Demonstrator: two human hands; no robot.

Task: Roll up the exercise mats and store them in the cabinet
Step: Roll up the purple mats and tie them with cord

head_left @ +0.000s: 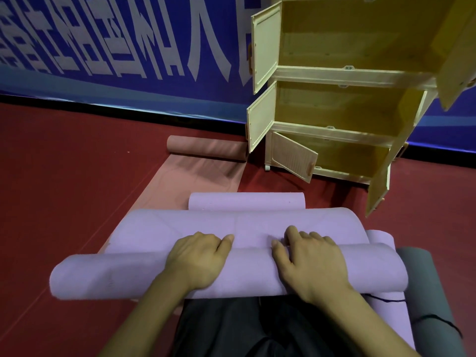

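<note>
A purple exercise mat (239, 225) lies on the red floor in front of me, its near end wound into a thick roll (103, 274). My left hand (198, 261) and my right hand (309, 261) both rest on top of that roll, fingers curled over its far side. The mat's far end curls up into a small roll (247, 200). Under it lies a pink mat (190, 179), its far end rolled (206, 148) by the wall. The beige cabinet (334, 73) stands at the right with all its doors open and its shelves bare.
A grey rolled mat (422, 279) lies at my right, next to another purple piece (381, 235). My dark trousers (231, 328) show below the roll. A blue banner (103, 42) covers the wall. The cabinet's open doors (293, 157) jut out over the floor.
</note>
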